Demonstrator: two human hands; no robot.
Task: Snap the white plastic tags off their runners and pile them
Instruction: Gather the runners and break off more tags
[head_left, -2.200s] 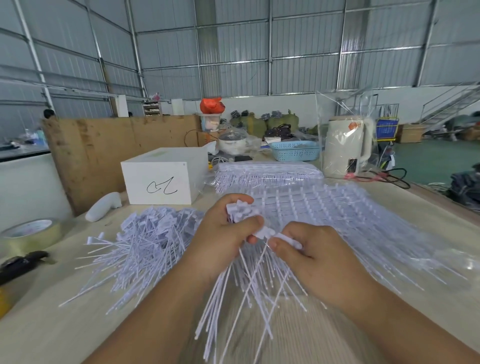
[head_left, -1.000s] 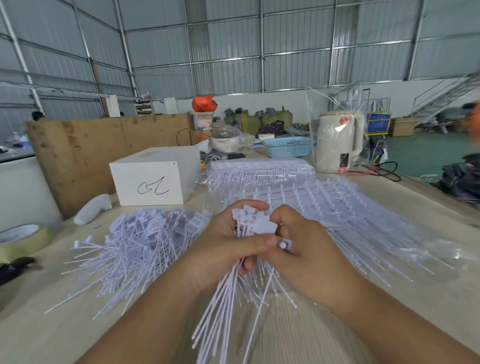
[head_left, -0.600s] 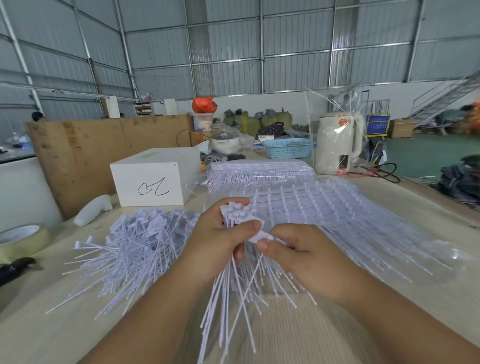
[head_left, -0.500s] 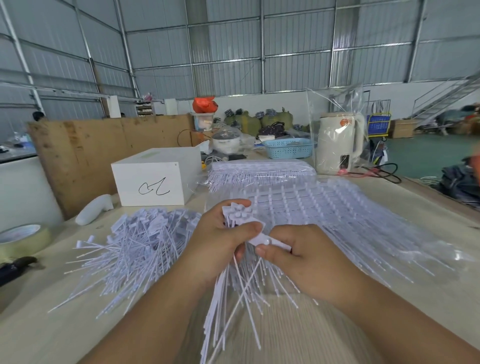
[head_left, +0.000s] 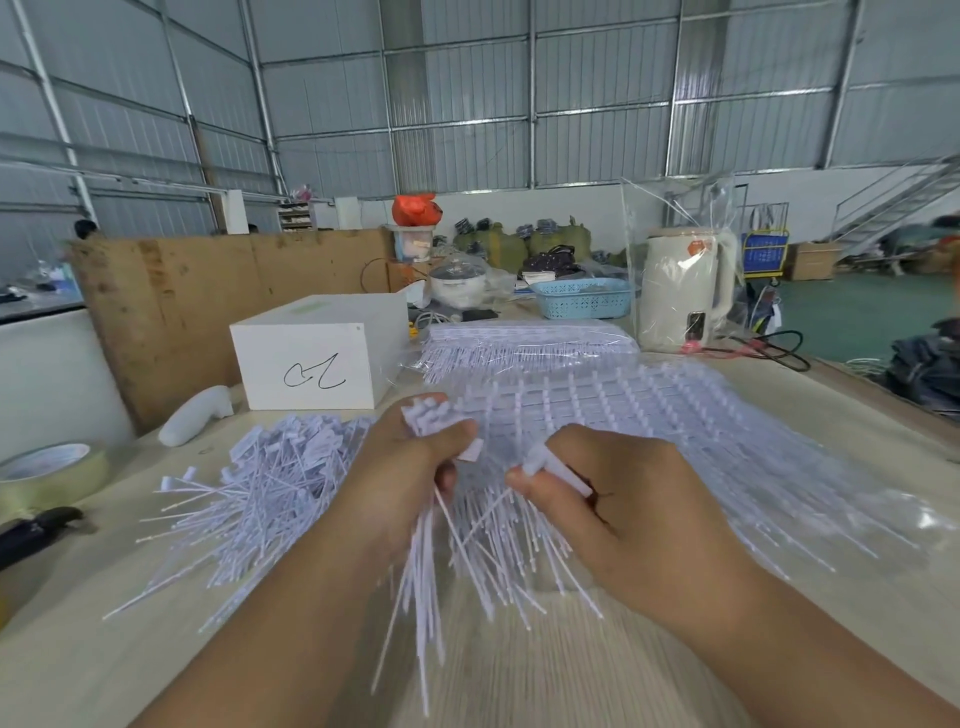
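Where half a second ago touched thumb to thumb, now parted: left hand (head_left: 402, 486) clenched round bundle of snapped tags (head_left: 431, 551), thin stems fanning near; right hand (head_left: 618, 512) pinching flat white runner piece (head_left: 558, 470). Left on pale table (head_left: 78, 649), loose pile of tags (head_left: 260, 493), spiky, flat-headed. Far right, ribbed sheets of unsnapped tags (head_left: 649, 410) under glossy clear film.

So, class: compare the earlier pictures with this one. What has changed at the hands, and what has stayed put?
The right hand has pulled rightward, away from the left hand, taking a white piece in its pinch; half a second ago the two met at the bundle of tags. The left hand still grips that bundle. The loose pile and the white box have not moved.
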